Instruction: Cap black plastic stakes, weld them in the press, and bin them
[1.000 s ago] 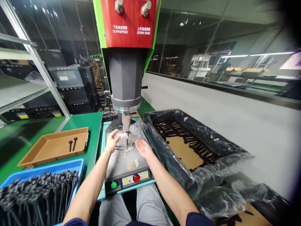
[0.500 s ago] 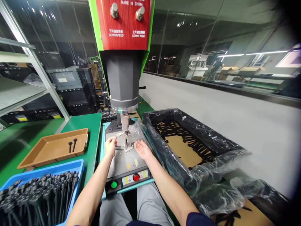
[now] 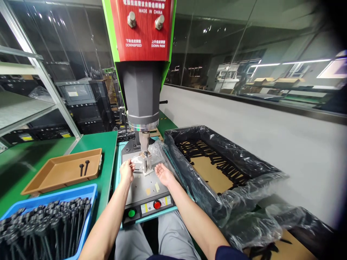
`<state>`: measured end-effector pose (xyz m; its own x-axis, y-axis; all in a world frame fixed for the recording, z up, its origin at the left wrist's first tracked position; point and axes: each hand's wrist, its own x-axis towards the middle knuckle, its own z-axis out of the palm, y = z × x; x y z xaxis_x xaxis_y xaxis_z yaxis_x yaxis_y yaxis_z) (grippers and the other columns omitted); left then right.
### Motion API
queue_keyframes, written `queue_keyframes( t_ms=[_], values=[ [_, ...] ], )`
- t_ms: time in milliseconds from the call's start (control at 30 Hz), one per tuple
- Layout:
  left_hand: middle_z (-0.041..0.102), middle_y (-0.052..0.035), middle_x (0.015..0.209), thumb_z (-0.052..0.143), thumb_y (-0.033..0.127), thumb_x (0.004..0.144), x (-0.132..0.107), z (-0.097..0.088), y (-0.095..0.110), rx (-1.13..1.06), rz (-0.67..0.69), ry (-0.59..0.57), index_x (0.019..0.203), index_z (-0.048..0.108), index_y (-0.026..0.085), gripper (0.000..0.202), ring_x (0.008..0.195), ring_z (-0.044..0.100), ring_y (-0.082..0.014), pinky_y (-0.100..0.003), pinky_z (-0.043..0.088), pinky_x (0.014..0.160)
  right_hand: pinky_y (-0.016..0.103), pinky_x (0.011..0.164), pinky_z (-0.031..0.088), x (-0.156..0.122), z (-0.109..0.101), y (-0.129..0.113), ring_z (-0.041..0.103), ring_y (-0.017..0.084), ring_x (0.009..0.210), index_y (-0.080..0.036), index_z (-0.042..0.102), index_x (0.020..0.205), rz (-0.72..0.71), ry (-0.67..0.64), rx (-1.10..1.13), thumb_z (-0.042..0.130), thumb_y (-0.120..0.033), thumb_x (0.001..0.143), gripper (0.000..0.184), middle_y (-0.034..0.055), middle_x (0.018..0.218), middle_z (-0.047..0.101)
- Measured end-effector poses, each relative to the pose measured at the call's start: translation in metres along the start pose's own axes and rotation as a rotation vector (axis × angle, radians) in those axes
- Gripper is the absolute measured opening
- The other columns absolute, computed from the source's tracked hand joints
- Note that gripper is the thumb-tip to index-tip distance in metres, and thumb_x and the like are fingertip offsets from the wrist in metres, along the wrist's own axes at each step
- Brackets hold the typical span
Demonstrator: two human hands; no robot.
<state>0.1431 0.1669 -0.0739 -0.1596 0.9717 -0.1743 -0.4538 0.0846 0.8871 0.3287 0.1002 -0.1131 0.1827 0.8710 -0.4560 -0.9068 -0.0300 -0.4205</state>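
Under the press head point(image 3: 143, 94), a metal horn point(image 3: 144, 141) points straight down at a small metal fixture point(image 3: 146, 162) bolted to the base plate point(image 3: 141, 189). A small dark part shows at the fixture's top, just below the horn tip. My left hand point(image 3: 127, 171) is at the fixture's left side, thumb and fingers pinched together; whatever they hold, if anything, is too small to make out. On the opposite side, my right hand point(image 3: 164, 175) is palm up with its fingers stretched loosely toward the fixture, holding nothing.
Left, a brown tray point(image 3: 58, 171) carries two black bolt-like parts point(image 3: 84, 168); a blue bin point(image 3: 93, 195) is packed with similar parts. Right, a plastic-lined black box point(image 3: 230, 151) holds rows of black parts. Green point(image 3: 132, 213) and red point(image 3: 157, 204) buttons sit at the base's front.
The view has tilted up slightly, showing more of the red panel. Both hands stay beside the fixture, almost where they were.
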Motion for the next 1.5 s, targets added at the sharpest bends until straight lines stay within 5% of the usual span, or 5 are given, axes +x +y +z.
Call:
queue_keyframes(
  t_ms=[367,733,1133,1333,1500],
  values=[
    [0.067,-0.0075,0.082,0.071,0.043,0.073,0.004,0.005,0.007,-0.029,-0.126,-0.051,0.088,0.058,0.013,0.035,0.057,0.064,-0.0108,-0.019,0.048,0.045,0.024,0.063,0.059,0.005,0.002,-0.002,0.068,0.014,0.067,-0.015,0.061,0.082,-0.014,-0.001,0.017,0.055,-0.019,0.093,0.014,0.005,0.071,0.068],
    [0.069,-0.0068,0.079,0.065,0.009,0.07,0.019,0.01,0.019,0.026,-0.105,-0.073,0.096,0.056,0.013,0.028,0.055,0.063,-0.0095,-0.018,0.046,0.047,0.023,0.06,0.058,0.003,0.004,-0.005,0.068,0.015,0.064,-0.013,0.06,0.082,-0.009,0.02,-0.005,0.052,-0.019,0.094,0.016,0.0063,0.069,0.069],
    [0.068,-0.0075,0.076,0.062,0.011,0.069,-0.001,-0.003,0.006,0.043,-0.076,0.001,0.096,0.058,0.011,0.028,0.051,0.058,-0.0078,-0.018,0.043,0.045,0.026,0.067,0.059,-0.014,-0.004,-0.003,0.068,0.017,0.071,-0.012,0.059,0.087,0.041,-0.047,0.022,0.054,-0.039,0.093,0.027,0.0088,0.074,0.067],
    [0.069,-0.0071,0.084,0.066,0.026,0.07,-0.052,-0.05,-0.017,0.125,0.066,0.114,0.106,0.06,0.013,0.039,0.064,0.063,-0.0126,-0.024,0.048,0.057,0.024,0.067,0.056,-0.062,-0.055,0.015,0.066,0.016,0.075,-0.011,0.06,0.092,0.157,-0.061,-0.074,0.062,-0.042,0.088,0.031,0.0078,0.08,0.066],
    [0.064,-0.0118,0.115,0.06,0.042,0.077,-0.109,-0.123,-0.05,0.668,0.254,0.23,0.118,0.058,0.018,0.048,0.099,0.063,-0.0252,-0.039,0.05,0.086,0.027,0.059,0.051,-0.086,-0.133,0.005,0.062,0.018,0.07,-0.016,0.062,0.098,-0.442,0.151,-0.742,0.073,-0.047,0.073,0.042,0.0061,0.084,0.066]
  ],
)
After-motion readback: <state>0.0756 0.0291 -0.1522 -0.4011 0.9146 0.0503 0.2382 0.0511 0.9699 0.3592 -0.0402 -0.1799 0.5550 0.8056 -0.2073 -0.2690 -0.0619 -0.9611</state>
